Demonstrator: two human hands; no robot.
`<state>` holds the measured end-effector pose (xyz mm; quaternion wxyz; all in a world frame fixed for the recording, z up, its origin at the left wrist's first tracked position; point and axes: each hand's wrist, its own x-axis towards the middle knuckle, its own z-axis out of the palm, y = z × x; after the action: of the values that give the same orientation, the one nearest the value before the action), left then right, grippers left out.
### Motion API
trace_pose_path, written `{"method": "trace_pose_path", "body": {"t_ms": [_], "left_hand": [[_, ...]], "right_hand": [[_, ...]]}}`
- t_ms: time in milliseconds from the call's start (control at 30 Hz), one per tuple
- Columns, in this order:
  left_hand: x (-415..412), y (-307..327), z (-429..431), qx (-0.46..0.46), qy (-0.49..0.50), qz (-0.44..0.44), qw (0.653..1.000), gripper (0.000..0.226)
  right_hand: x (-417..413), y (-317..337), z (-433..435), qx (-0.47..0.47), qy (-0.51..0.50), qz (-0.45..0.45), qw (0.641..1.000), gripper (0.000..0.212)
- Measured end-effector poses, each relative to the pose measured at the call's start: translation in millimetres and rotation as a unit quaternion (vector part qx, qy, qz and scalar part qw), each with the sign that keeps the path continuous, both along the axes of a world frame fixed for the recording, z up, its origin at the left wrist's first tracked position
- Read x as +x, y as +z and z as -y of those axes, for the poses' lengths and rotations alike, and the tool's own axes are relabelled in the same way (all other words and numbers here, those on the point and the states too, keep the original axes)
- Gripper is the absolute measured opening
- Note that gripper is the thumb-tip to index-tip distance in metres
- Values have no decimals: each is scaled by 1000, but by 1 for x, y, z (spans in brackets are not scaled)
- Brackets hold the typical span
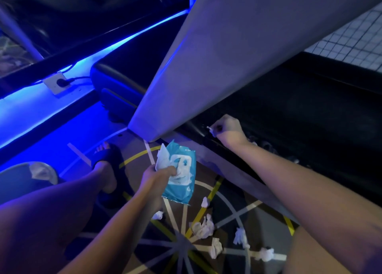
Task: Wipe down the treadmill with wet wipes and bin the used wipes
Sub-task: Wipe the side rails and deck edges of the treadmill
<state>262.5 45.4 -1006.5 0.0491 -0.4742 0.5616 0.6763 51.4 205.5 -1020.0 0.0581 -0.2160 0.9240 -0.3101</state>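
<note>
Treadmill (237, 56) fills the upper right of the head view: a grey upright slants across, the black belt (310, 112) lies behind it, and the side rail (233, 170) runs toward lower right. Bin (16, 180) is seen at lower left, well apart from the treadmill, with one crumpled wipe inside. Patterned floor (233, 209) beside the rail is littered with several used wipes (203, 228), none of them binned. Blue wipe pack (182, 182) is gripped in the left hand (157, 173), fingers curled round its upper edge, and a fresh wipe (163, 158) sticks out by the thumb. Right hand (227, 130) is fisted on the black deck edge just past the foot of the upright. A small white wipe scrap (210, 130) is pinched in it, mostly hidden. Step judged: the wiping is in hand at the lower deck edge, and binning is barely begun. Next move judged: the scrap looks spent, so it should be dropped and the fresh wipe pulled out while the pack is held steady. The floor wipes are then to be gathered and carried across to the bin.
</note>
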Motion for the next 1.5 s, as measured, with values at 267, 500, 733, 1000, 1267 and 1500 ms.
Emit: {"method": "trace_pose_path", "body": {"t_ms": [267, 500, 733, 1000, 1267, 1500], "left_hand": [[-6, 2, -18, 42, 27, 5, 999, 45], [-15, 6, -42, 73, 53, -25, 996, 41], [-11, 22, -38, 120, 52, -29, 991, 25], [-3, 11, -26, 79, 42, -18, 996, 27], [-11, 11, -29, 68, 37, -20, 997, 36], [-25, 10, -41, 66, 28, -6, 997, 31]], "right_hand": [[0, -3, -51, 152, 41, -32, 987, 18], [-5, 18, -94, 106, -73, -59, 990, 10], [9, 16, -86, 6, -95, -24, 995, 9], [15, -1, -50, -39, 23, -51, 998, 7], [7, -4, -66, 129, 108, -50, 985, 23], [-22, 1, -69, 31, -23, -64, 997, 9]]}}
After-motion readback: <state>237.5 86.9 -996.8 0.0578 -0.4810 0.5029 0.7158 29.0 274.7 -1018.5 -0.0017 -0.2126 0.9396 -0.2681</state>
